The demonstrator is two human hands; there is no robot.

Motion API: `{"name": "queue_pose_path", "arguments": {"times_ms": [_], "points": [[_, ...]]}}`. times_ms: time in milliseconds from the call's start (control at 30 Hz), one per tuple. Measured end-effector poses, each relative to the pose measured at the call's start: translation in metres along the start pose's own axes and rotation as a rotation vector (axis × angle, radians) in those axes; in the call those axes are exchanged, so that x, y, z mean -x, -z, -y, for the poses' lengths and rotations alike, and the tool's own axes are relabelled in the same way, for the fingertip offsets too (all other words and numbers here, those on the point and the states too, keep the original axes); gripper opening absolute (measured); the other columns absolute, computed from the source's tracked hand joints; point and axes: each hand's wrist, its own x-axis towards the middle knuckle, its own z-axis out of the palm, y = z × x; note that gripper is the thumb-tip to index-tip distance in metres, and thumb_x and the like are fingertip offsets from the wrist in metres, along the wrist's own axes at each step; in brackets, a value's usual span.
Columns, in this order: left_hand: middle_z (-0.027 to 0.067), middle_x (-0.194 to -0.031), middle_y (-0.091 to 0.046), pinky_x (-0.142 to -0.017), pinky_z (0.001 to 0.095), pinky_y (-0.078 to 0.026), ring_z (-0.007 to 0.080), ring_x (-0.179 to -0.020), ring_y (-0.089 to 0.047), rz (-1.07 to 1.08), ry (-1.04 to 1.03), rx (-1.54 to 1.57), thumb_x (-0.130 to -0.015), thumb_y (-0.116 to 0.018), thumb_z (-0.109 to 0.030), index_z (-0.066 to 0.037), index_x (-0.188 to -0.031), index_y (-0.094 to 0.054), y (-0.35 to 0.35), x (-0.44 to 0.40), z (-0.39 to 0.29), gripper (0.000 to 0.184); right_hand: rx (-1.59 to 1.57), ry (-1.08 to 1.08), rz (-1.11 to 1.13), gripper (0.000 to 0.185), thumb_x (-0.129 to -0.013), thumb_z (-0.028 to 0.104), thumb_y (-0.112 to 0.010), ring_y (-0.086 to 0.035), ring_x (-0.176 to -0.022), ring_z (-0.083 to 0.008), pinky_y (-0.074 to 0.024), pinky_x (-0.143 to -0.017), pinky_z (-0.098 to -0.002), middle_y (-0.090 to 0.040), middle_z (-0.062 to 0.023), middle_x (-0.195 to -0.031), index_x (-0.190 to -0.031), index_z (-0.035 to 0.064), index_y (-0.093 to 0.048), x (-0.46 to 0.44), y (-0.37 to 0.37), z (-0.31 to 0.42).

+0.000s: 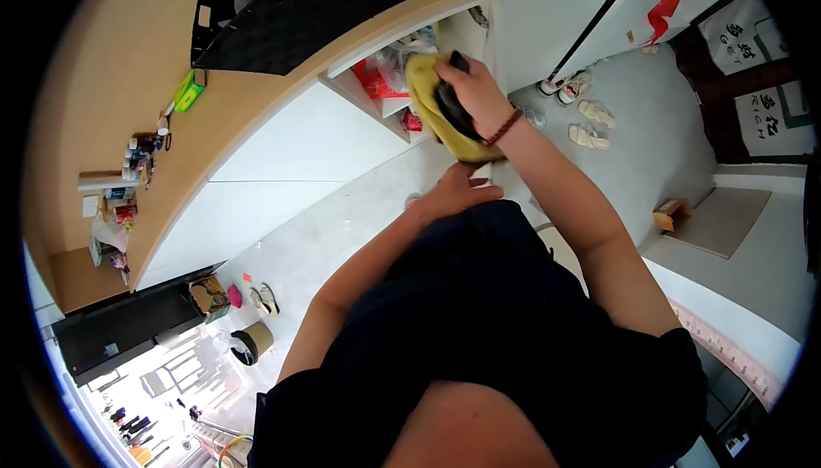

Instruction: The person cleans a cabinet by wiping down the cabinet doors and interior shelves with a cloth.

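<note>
My right hand [475,96], with a beaded bracelet at its wrist, is closed on a dark object [453,109] that lies against a yellow cloth-like item [423,83]. What the dark object is cannot be made out. Below them my left hand [453,194] has its fingers apart, near the lower end of the yellow item; whether it touches that item is unclear. Behind the yellow item is an open white compartment [352,92] with a red package [376,82] and clear plastic bags [393,64] inside.
A curved wooden counter [231,117] bears a black crate [325,19], a green item [188,92] and small bottles [137,156]. Shoes [590,135] stand on the floor at the right. A waste bin [252,344] and a cardboard box [205,297] are at the lower left.
</note>
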Motion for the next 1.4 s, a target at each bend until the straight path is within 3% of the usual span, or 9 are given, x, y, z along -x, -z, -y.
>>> {"name": "queue_pose_path", "arguments": {"times_ms": [133,233,333,467,733,967,1133,1233,1400], "points": [[0.0153,-0.137,-0.042,-0.103,0.0433,-0.036,0.0259,-0.128,-0.039,0.211,0.121,-0.192,-0.079,-0.073,-0.024,-0.003,-0.133,-0.041,0.012,0.002,0.003,0.066,0.067,0.161,-0.011,0.039,-0.085,0.024,-0.061,-0.058,-0.092,-0.0175,-0.045,-0.08,-0.0284,-0.063,-0.011,-0.1,-0.114,-0.0017,-0.055,-0.027,-0.055,-0.013],[0.0158,-0.129,-0.051,-0.092,0.0369,-0.046,0.0275,-0.114,-0.054,0.134,0.181,-0.292,-0.082,-0.068,-0.024,-0.002,-0.132,-0.044,0.036,0.01,0.003,0.06,-0.115,-0.077,-0.009,0.032,-0.086,0.017,-0.061,-0.056,-0.093,-0.0146,-0.0467,-0.078,-0.027,-0.059,-0.007,-0.103,-0.114,0.0026,-0.053,-0.041,-0.077,-0.039],[0.0157,-0.123,-0.056,-0.082,0.0323,-0.05,0.0242,-0.1,-0.062,-0.004,0.206,-0.164,-0.084,-0.065,-0.019,0.0,-0.128,-0.047,0.076,0.026,0.008,0.051,0.082,0.169,-0.045,0.03,-0.087,0.014,-0.059,-0.057,-0.096,-0.0185,-0.0463,-0.08,-0.0292,-0.06,-0.0103,-0.105,-0.115,0.0039,-0.053,-0.069,-0.099,-0.084],[0.0184,-0.126,-0.054,-0.085,0.0315,-0.049,0.0231,-0.1,-0.062,-0.174,0.257,-0.243,-0.084,-0.065,-0.019,0.001,-0.13,-0.046,0.119,0.059,0.031,0.053,0.904,0.516,0.054,0.039,-0.085,0.01,-0.054,-0.056,-0.102,-0.036,-0.0456,-0.087,-0.0406,-0.057,-0.0192,-0.115,-0.123,0.0076,-0.045,-0.083,-0.121,-0.117],[0.0112,-0.128,-0.054,-0.08,0.0288,-0.049,0.0143,-0.094,-0.059,-0.173,0.377,-0.288,-0.085,-0.065,-0.022,-0.002,-0.131,-0.047,0.14,0.09,0.041,0.053,1.487,0.653,0.158,0.044,-0.089,0.013,-0.041,-0.067,-0.082,-0.0299,-0.0536,-0.065,-0.0429,-0.051,-0.0046,-0.133,-0.132,0.0181,-0.041,-0.114,-0.1,-0.112],[0.017,-0.128,-0.053,-0.088,0.0311,-0.047,0.0221,-0.104,-0.06,-0.154,0.391,-0.265,-0.086,-0.063,-0.019,0.0,-0.13,-0.047,0.15,0.081,0.028,0.051,1.359,0.457,-0.469,0.038,-0.085,0.01,-0.046,-0.064,-0.092,-0.0274,-0.0527,-0.071,-0.0438,-0.05,0.0004,-0.132,-0.121,0.0202,-0.052,-0.132,-0.025,-0.081],[0.0171,-0.129,-0.052,-0.086,0.0307,-0.048,0.0215,-0.102,-0.06,-0.082,0.408,-0.252,-0.086,-0.063,-0.02,0.0,-0.131,-0.045,0.143,0.073,0.031,0.052,1.32,0.735,0.031,0.048,-0.084,0.01,-0.047,-0.064,-0.094,-0.0253,-0.054,-0.069,-0.04,-0.046,-0.0032,-0.137,-0.129,0.0236,-0.046,-0.116,-0.107,-0.131],[0.016,-0.127,-0.054,-0.084,0.0297,-0.049,0.0187,-0.097,-0.061,-0.06,0.382,-0.313,-0.085,-0.064,-0.02,-0.002,-0.131,-0.046,0.143,0.071,0.016,0.052,1.544,0.516,0.142,0.05,-0.083,0.009,-0.047,-0.064,-0.095,-0.0251,-0.0545,-0.067,-0.0393,-0.047,-0.0024,-0.136,-0.131,0.0253,-0.045,-0.121,-0.095,-0.111],[0.0135,-0.129,-0.051,-0.084,0.0321,-0.048,0.0201,-0.102,-0.06,-0.17,0.412,-0.251,-0.089,-0.061,-0.019,-0.006,-0.134,-0.043,0.169,0.084,0.02,0.051,1.412,0.516,-0.178,0.044,-0.088,0.013,-0.042,-0.061,-0.101,-0.0279,-0.0542,-0.075,-0.0414,-0.046,-0.0024,-0.137,-0.131,0.0225,-0.045,-0.12,-0.066,-0.096]]}}
